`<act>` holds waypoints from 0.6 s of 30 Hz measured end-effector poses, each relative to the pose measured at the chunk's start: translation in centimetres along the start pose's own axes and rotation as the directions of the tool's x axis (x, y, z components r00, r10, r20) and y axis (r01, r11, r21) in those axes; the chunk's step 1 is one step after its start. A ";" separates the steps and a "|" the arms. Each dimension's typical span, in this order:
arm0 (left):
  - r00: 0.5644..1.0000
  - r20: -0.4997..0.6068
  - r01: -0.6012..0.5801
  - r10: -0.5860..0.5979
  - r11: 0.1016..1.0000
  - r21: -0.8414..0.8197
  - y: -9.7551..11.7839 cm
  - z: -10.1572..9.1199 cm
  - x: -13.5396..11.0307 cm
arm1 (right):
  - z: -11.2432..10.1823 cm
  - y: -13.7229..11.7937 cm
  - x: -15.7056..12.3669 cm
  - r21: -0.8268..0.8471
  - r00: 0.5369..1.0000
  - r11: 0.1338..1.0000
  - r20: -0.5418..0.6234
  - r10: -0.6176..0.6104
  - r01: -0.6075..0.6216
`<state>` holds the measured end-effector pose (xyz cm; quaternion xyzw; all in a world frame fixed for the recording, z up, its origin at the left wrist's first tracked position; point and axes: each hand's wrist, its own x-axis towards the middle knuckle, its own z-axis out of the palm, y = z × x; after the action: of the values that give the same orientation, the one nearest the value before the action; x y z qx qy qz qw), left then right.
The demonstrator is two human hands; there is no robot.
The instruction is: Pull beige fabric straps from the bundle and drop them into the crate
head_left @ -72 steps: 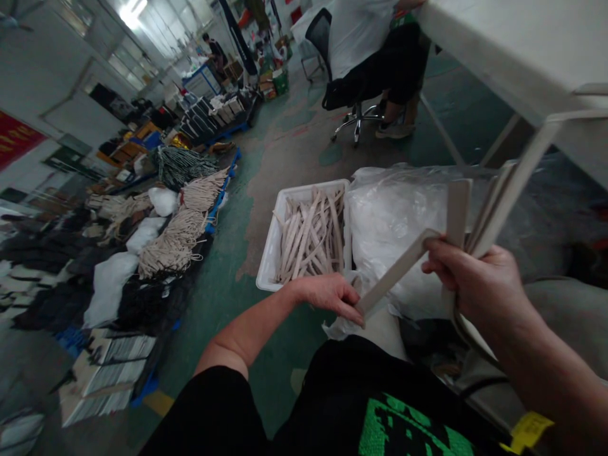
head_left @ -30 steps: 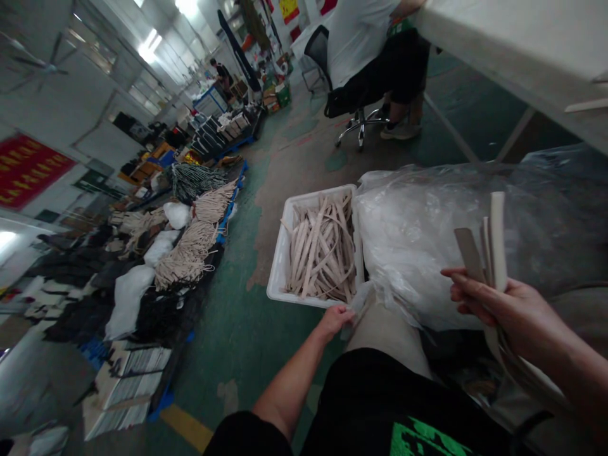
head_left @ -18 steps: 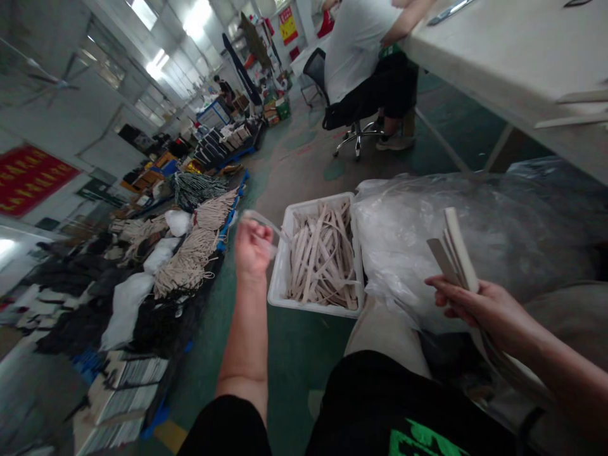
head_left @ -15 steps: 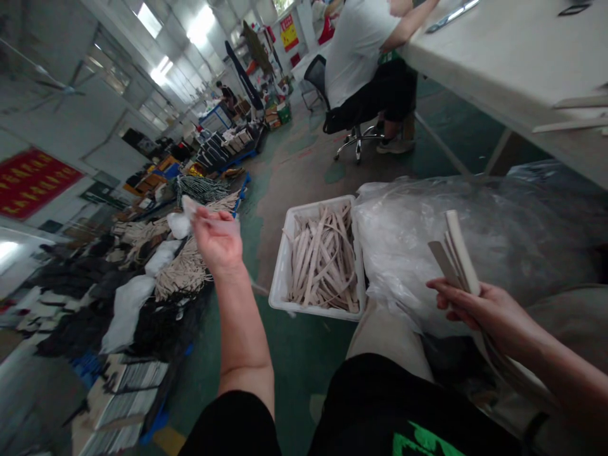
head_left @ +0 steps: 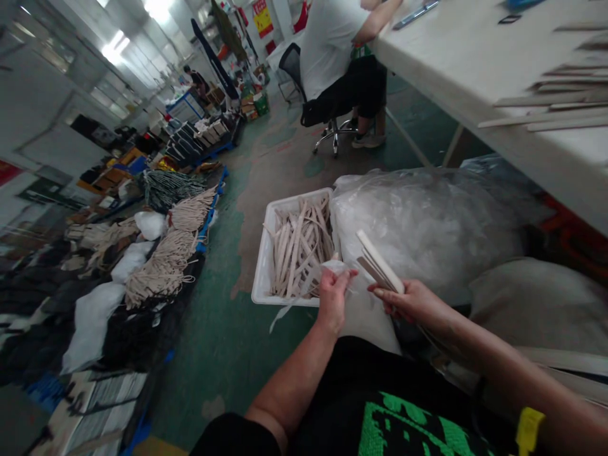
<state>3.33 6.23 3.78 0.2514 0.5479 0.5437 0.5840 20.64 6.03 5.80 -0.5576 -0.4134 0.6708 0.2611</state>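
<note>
The pale counter [head_left: 451, 73] carries a loose spread of beige strips [head_left: 565, 98], with a small dark frame [head_left: 510, 19] and a shiny flat object [head_left: 416, 14] farther along. The worn green floor [head_left: 228, 361] bears a wheeled chair [head_left: 291, 63] and a blue-edged pallet [head_left: 208, 218].

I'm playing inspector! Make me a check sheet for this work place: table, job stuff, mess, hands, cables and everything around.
Surface: white table at the right, with pale flat pieces lying on it.
Job's things: folded beige strips; translucent strip.
Clutter: white bin with loose strips heaped inside; clear plastic bag beside it.
Hands: left hand has the translucent strip trailing from it; right hand grips the folded strips.
Cables: nothing seen.
Surroundings: seated person on an office chair; beige bundles at far left.
</note>
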 end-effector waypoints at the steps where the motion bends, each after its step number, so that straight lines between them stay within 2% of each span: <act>1: 1.000 0.013 -0.015 0.014 0.999 0.045 0.0 0.2 -0.2 | 0.1 0.1 0.1 -0.012 1.000 1.000 0.003 0.002 -0.002; 5: 0.998 0.045 -0.046 0.042 0.995 0.091 0.2 0.9 -0.4 | 0.2 0.3 0.4 -0.031 0.998 0.999 -0.054 -0.021 0.020; 11: 0.998 0.049 0.035 -0.034 0.999 -0.016 0.2 1.6 -0.4 | 0.0 0.2 0.4 -0.103 0.999 0.995 -0.051 -0.006 0.001; 16: 0.996 0.083 0.044 -0.039 0.997 -0.059 0.1 1.3 -0.7 | 0.0 0.0 0.1 -0.116 0.999 0.993 -0.025 -0.020 0.017; 18: 0.988 0.125 0.096 -0.091 0.994 -0.041 0.1 0.9 -0.8 | -0.2 -0.1 0.1 -0.108 0.998 0.994 -0.045 -0.040 0.035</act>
<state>4.29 5.81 4.45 0.2445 0.5091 0.5120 0.6472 20.76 6.19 5.80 -0.5789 -0.4529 0.6292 0.2529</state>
